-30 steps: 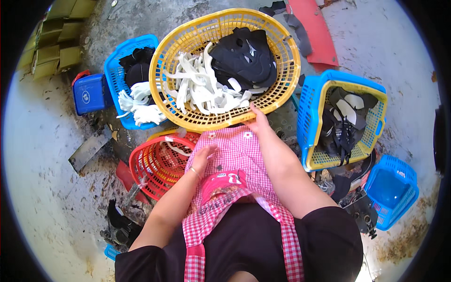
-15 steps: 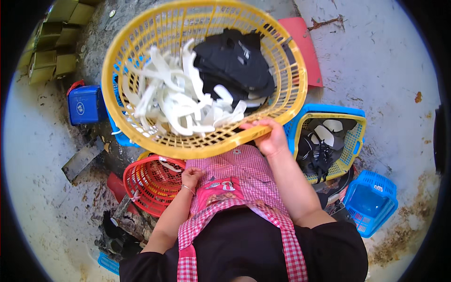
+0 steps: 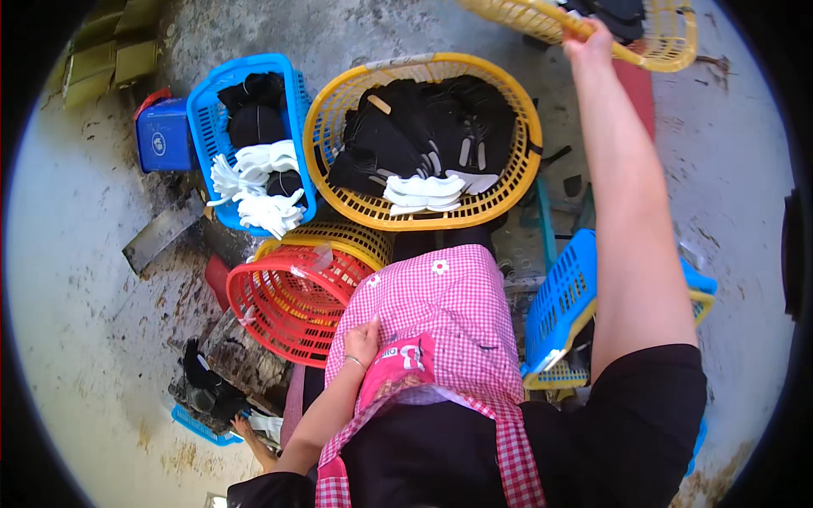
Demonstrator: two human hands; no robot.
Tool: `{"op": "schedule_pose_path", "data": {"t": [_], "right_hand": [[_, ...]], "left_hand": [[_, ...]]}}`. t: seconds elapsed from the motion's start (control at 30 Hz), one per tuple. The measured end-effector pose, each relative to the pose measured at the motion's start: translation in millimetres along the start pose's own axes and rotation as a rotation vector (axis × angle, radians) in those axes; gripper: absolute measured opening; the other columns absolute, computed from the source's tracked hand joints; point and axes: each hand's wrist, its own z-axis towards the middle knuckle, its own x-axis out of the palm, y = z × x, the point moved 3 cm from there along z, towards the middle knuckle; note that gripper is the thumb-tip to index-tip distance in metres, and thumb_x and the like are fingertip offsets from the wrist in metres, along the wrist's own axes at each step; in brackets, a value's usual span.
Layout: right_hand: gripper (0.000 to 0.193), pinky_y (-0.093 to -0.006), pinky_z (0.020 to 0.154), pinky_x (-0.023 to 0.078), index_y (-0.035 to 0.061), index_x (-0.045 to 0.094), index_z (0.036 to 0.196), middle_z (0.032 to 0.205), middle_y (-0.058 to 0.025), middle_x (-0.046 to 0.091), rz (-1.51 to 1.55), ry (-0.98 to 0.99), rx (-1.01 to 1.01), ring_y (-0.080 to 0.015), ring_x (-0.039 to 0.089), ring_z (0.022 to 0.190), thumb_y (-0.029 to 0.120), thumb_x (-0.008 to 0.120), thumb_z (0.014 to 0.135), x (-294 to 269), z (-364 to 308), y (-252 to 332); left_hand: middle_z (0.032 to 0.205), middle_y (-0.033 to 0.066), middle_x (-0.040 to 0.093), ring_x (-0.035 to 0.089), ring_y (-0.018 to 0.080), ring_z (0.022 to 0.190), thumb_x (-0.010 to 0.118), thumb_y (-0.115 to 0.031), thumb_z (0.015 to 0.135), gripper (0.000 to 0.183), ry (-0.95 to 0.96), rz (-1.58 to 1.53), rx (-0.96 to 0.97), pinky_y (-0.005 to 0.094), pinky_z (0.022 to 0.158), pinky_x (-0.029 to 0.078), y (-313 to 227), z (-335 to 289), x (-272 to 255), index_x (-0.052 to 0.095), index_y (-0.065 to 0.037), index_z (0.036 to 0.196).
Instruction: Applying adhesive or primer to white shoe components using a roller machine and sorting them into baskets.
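Note:
My right hand (image 3: 590, 42) stretches far forward, closed round the rim of a yellow oval basket (image 3: 673, 57). This basket is tilted and cut off by the top edge; black pieces show inside it. My left hand (image 3: 362, 341) lies against my pink checked apron (image 3: 457, 296), its fingers curled in with nothing seen in them. Ahead of me stands another yellow oval basket (image 3: 523, 190), filled with fanned black flat pieces (image 3: 415, 127) and a small stack of white curved pieces (image 3: 423, 193). Beside it, a blue basket (image 3: 199, 140) holds black pieces and white bundles (image 3: 269, 212).
A red basket (image 3: 241, 296) lies tipped at my left, a yellow one behind it. Right of me a blue basket (image 3: 559, 296) leans tilted over a yellow one. A blue bin (image 3: 163, 140) stands far left. Another person's hand (image 3: 246, 427) is at lower left, near black pieces.
My right hand has carried the yellow basket from in front of me to the far right, uncovering the baskets beneath. The blue basket at my right now stands tilted. My left hand has barely moved.

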Motion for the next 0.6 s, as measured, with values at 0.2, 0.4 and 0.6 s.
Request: {"op": "schedule_pose_path", "data": {"t": [0.2, 0.4, 0.6], "right_hand": [[0.035, -0.0548, 0.095, 0.053, -0.0078, 0.042, 0.118, 0.116, -0.0221, 0.054, 0.039, -0.140, -0.014, -0.0389, 0.059, 0.109, 0.010, 0.050, 0.089, -82, 69, -40], [0.074, -0.0539, 0.108, 0.037, 0.0030, 0.031, 0.144, 0.144, -0.0231, 0.040, -0.204, -0.335, 0.089, -0.0399, 0.045, 0.127, 0.052, 0.053, 0.094, -140, -58, -111], [0.024, -0.0334, 0.065, 0.051, 0.0090, 0.065, 0.100, 0.079, -0.0062, 0.064, -0.417, 0.226, 0.348, -0.0164, 0.064, 0.074, 0.029, 0.058, 0.090, -86, -336, -199]], "left_hand": [[0.121, 0.0106, 0.059, 0.055, 0.0160, 0.108, 0.053, -0.010, 0.098, 0.026, 0.265, -0.337, -0.095, 0.0288, 0.097, 0.043, 13, 15, 34, 0.052, -0.001, 0.123], [0.157, 0.0185, 0.031, 0.023, 0.0279, 0.149, 0.056, -0.024, 0.100, 0.062, 0.165, -0.441, 0.318, 0.0357, 0.120, 0.017, -96, 41, 3, 0.031, 0.000, 0.151], [0.163, 0.0104, 0.017, 0.014, 0.0226, 0.151, 0.030, -0.039, 0.107, 0.062, 0.288, -0.960, 0.487, 0.0354, 0.122, 0.011, -227, 48, -21, 0.014, -0.004, 0.157]]}}
